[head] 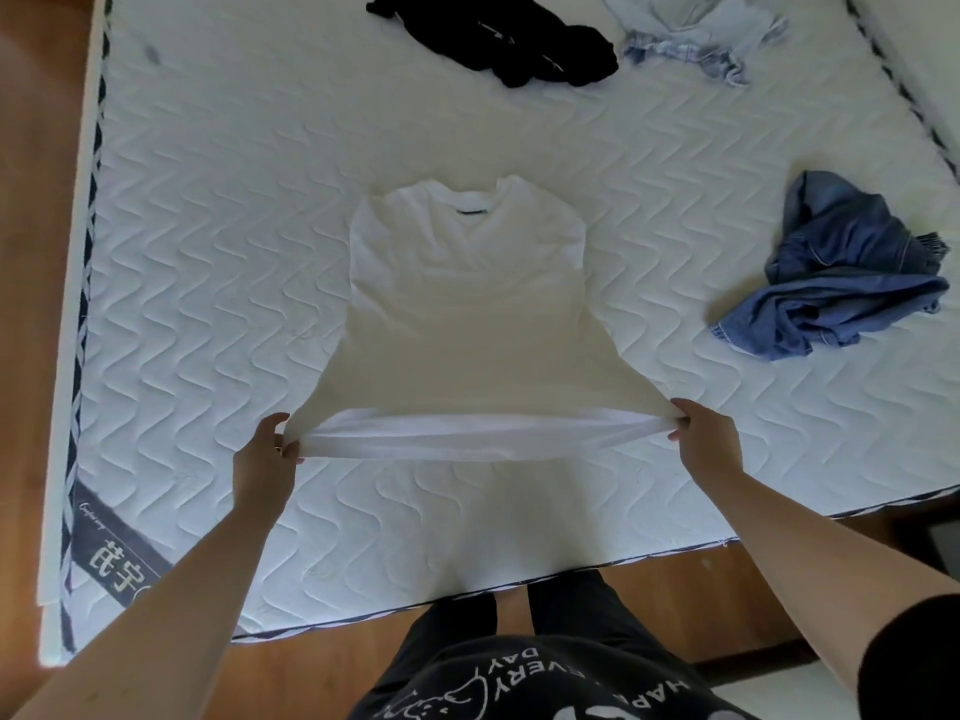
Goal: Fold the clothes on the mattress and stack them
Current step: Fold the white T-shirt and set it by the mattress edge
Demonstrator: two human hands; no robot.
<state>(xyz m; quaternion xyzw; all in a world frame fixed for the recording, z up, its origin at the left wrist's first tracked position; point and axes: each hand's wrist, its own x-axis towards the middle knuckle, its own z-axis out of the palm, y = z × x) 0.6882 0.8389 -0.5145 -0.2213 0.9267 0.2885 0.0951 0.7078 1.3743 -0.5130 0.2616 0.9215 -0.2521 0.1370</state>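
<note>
A white T-shirt [467, 314] lies in the middle of the white quilted mattress [208, 226], collar at the far end, sleeves folded in. Its bottom hem is lifted off the mattress and stretched taut between my hands. My left hand [270, 454] pinches the hem's left corner. My right hand [709, 441] pinches the right corner. A crumpled black garment [504, 39] lies at the far edge, a crumpled light blue garment [696, 33] to its right, and a crumpled blue denim garment [841, 267] at the right side.
The mattress's near edge [415, 600] runs just in front of my legs, with wooden floor [31, 200] along the left side and below. A dark label with white characters [111, 553] marks the near left corner.
</note>
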